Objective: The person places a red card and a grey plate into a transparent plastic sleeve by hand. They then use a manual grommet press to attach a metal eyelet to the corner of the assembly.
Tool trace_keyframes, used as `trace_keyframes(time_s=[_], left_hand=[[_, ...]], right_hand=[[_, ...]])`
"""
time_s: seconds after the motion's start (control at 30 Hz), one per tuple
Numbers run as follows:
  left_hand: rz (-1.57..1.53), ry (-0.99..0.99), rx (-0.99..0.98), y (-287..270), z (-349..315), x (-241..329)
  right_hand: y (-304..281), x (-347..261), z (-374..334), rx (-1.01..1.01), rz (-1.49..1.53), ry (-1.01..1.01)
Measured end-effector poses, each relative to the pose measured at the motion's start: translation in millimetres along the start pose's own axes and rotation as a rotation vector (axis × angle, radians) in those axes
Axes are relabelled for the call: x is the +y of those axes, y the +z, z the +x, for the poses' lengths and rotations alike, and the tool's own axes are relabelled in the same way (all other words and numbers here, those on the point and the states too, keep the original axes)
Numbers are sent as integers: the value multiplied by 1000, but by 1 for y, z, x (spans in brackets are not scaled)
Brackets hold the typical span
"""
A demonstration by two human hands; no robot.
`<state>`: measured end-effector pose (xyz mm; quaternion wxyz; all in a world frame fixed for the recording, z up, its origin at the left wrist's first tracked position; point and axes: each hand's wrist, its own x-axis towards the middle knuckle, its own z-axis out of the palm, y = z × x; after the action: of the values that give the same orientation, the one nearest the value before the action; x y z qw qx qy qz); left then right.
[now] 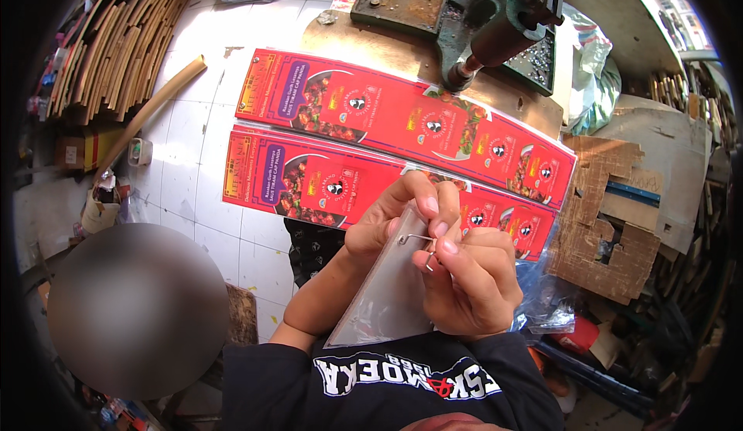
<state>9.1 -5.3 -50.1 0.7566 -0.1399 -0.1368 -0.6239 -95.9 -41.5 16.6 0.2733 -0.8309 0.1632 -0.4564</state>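
Observation:
My left hand [398, 214] grips the upper end of a flat greyish sheet [379, 295], thumb on one side and fingers curled over the top. The sheet is tilted and reaches down toward my shirt. Close beside it, my right hand [478, 280] pinches a thin bent metal wire hook [429, 259] between thumb and fingers. One end of the wire lies at a small hole near the sheet's top corner; whether it passes through I cannot tell. Beyond my hands lie two stacks of long red printed panels, a far stack [391, 114] and a near stack [309, 169].
A green machine with a vertical spindle [491, 56] and metal trays [402, 1] stands at the back. Cut brown boards [607, 214] lie to the right. Stacked wooden slats [128, 40] and a long curved pole [151, 110] are at left. A blurred round patch hides the lower left.

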Motion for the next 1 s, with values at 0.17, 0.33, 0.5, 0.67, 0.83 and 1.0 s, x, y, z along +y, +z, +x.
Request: trace_keyframes(time_s=[0.17, 0.33, 0.5, 0.67, 0.83, 1.0], left_hand=[[54, -7, -38, -1, 5, 2], [105, -14, 11, 4, 4, 3], [134, -3, -4, 0, 5, 2], [157, -16, 27, 2, 4, 4], [103, -6, 19, 1, 3, 3], [59, -15, -25, 1, 3, 1]], right_hand=[[2, 4, 5, 8, -10, -25], [-4, 5, 13, -52, -30, -11], [-9, 0, 17, -91, -70, 85], [-11, -5, 11, -96, -55, 177], [-10, -11, 6, -73, 1, 199], [-3, -13, -1, 15, 39, 97]])
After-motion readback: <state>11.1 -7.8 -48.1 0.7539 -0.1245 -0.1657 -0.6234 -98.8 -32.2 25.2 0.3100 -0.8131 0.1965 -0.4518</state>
